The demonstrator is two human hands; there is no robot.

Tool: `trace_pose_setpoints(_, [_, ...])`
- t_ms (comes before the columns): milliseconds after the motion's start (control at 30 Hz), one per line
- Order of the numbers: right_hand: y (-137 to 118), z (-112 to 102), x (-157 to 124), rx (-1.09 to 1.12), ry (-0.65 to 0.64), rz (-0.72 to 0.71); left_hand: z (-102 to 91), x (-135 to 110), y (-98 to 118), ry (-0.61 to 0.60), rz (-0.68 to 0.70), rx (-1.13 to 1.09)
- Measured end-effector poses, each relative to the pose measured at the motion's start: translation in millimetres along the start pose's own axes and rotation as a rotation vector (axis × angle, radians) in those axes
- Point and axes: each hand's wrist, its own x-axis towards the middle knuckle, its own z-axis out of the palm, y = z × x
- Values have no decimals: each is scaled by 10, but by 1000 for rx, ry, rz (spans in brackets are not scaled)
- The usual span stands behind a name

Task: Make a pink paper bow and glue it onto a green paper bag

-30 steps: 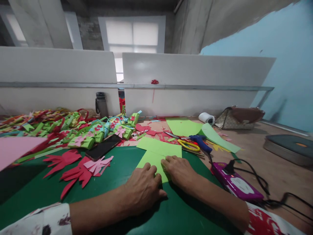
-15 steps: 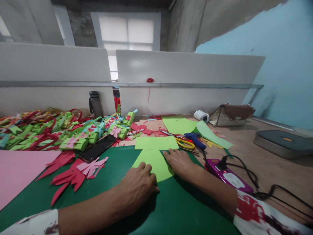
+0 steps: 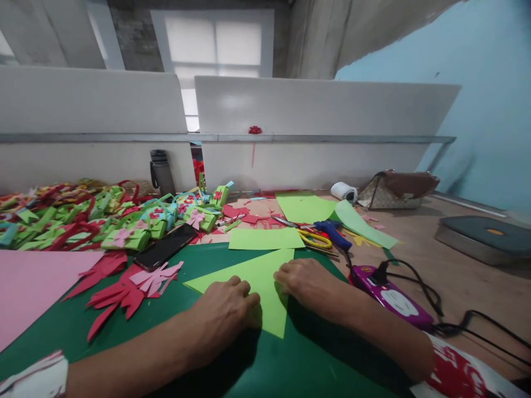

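Note:
A light green paper sheet lies at an angle on the green mat, with one corner pointing left and one toward me. My left hand is closed at its near left edge, fingers curled and fingertips partly hidden. On its right edge, my right hand is closed, with thumb and fingers bent at the paper. Just beyond the sheet is a light green paper strip, lying flat. Yellow-handled scissors and a blue glue gun are to its right.
At left lie a black phone, red paper cutouts, a pink sheet and a heap of small paper bags. A purple power strip with black cables sits at right. Behind stand a bottle and a handbag.
The sheet has turned, its near corner now pointing toward me and another corner swung left. Both hands have shifted slightly left with it. The strip beyond now lies apart from the hands.

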Motion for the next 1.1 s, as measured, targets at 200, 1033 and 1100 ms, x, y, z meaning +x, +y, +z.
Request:
trace_pose_setpoints(200, [-79, 58, -101, 37, 18, -128, -91, -68, 20, -8, 125, 27])
trace_pose_setpoints(1033, [133, -165, -67, 542, -12, -60, -163, -23, -263, 96, 118, -320])
trace_pose_setpoints(1100, [123, -165, -67, 459, -34, -103, -167, -19, -268, 99, 118, -333])
